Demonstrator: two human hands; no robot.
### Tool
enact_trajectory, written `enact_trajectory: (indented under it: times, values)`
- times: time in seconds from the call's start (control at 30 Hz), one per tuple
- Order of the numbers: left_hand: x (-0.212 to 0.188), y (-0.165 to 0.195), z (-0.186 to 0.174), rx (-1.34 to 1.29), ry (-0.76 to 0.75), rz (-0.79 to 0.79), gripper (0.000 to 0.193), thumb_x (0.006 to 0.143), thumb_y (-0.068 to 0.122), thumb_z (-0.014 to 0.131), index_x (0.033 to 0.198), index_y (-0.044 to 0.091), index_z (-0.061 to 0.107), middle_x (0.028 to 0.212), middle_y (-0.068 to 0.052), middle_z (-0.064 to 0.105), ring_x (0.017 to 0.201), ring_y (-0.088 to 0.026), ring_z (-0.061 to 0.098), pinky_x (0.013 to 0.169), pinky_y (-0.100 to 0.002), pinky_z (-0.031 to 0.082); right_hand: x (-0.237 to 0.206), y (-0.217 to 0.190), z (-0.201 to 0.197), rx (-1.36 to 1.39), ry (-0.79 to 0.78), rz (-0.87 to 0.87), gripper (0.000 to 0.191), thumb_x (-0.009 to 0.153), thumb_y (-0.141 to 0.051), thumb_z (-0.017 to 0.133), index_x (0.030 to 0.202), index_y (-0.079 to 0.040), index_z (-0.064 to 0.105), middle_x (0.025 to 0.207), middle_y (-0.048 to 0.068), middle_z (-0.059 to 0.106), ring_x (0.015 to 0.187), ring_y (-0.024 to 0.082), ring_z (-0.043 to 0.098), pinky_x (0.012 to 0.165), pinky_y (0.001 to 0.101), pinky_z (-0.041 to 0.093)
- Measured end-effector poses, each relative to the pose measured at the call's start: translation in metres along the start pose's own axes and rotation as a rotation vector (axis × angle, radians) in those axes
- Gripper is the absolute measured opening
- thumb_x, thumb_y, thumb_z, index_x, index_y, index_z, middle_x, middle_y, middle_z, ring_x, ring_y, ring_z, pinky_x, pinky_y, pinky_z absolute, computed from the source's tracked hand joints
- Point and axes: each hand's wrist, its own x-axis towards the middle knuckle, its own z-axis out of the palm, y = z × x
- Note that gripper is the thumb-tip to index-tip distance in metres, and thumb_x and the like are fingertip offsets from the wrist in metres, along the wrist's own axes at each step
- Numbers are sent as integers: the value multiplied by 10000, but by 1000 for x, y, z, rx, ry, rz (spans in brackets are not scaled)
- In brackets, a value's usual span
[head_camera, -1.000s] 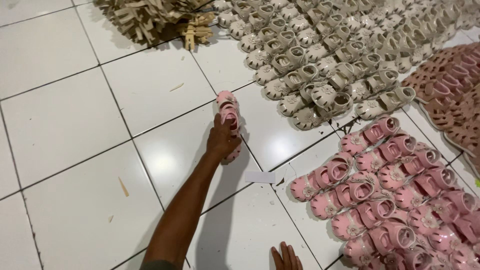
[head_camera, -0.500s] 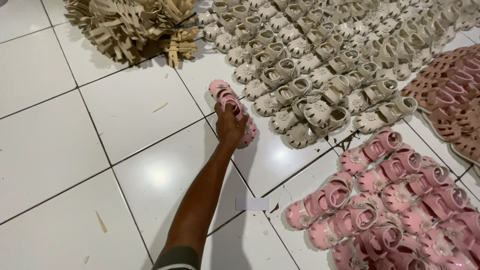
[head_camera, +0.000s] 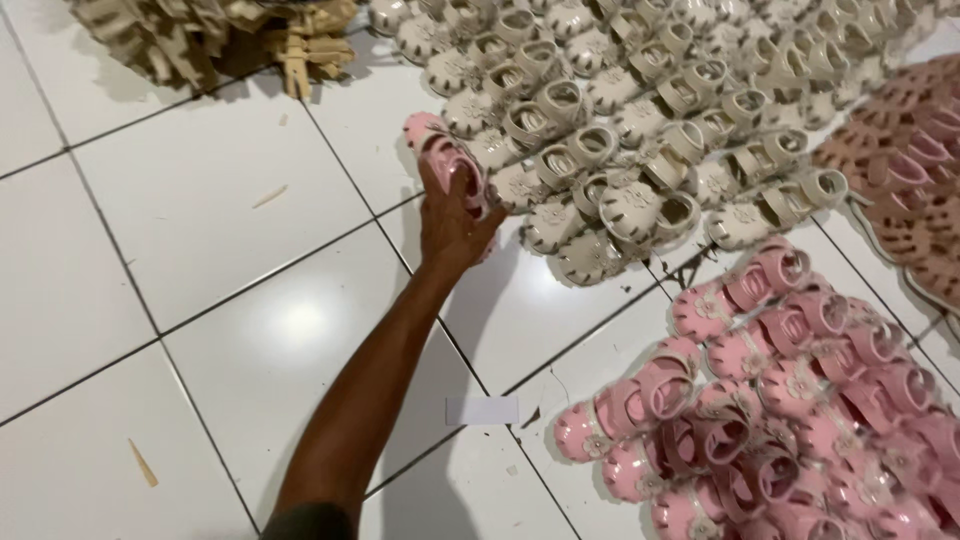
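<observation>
White tiled floor (head_camera: 200, 230), left hand (head_camera: 452, 225) (clasping) pink sandals (head_camera: 445, 160)

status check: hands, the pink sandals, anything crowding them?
Left hand gripping small pink strapped sandals on white tiled floor. Right hand out of view. Cream sandal rows close beside, on the right in view.

Pink sandals (head_camera: 452, 170) partly hidden under hand (head_camera: 455, 225) (which hand: can't tell); pink pile (head_camera: 790, 400) cut off at right/bottom edges.
</observation>
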Motion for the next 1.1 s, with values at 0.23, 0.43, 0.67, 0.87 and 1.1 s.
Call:
enact_trajectory:
  times: [0.23, 0.43, 0.67, 0.87, 1.1]
  values:
    - [-43, -22, 14, 90, -42, 343, 929, 1014, 369, 785, 1672, 97, 188, 1655, -339, -61, 1559, -504, 141, 1234, -560, 247, -61, 2, -36, 6, 59, -31, 417, 1041, -395, 555, 1437, -264, 551, 1541, 45, 533, 1463, 238, 485, 1179, 451, 378]
    - [-243, -12, 0, -169, -228, 306, 714, 999, 212, 634, 1588, -17, 301, 1709, -304, 57, 1578, -465, 158, 1233, -528, 247, -60, -16, -95, 507, -255, 94, 629, 935, -445, 640, 1450, -96, 549, 1579, 178, 435, 1476, 371, 372, 1177, 551, 274]
    - [-500, -11, 6, -89, -559, 127, 624, 948, 214, 604, 1493, -18, 408, 1639, -310, 200, 1513, -451, 250, 1150, -498, 318, -60, 13, -143, 721, -462, 129, 690, 894, -330, 636, 1472, 18, 489, 1605, 207, 376, 1505, 391, 263, 1198, 529, 191]
    - [-581, 36, -9, -190, -671, 248, 552, 973, 181, 550, 1472, -29, 440, 1593, -272, 365, 1449, -415, 428, 1133, -464, 383, -142, 86, -231, 773, -377, 514, 514, 950, -306, 674, 1362, -9, 594, 1465, 193, 556, 1341, 349, 520, 1181, 493, 316]
    - [-680, 245, 63, -96, -1139, 725, 541, 965, 208, 637, 1444, -8, 508, 1549, -235, 425, 1445, -399, 374, 1172, -478, 305, -267, 289, -327, 344, 393, 1113, 513, 891, -180, 775, 1343, -48, 572, 1421, 226, 549, 1286, 410, 553, 1080, 494, 443]
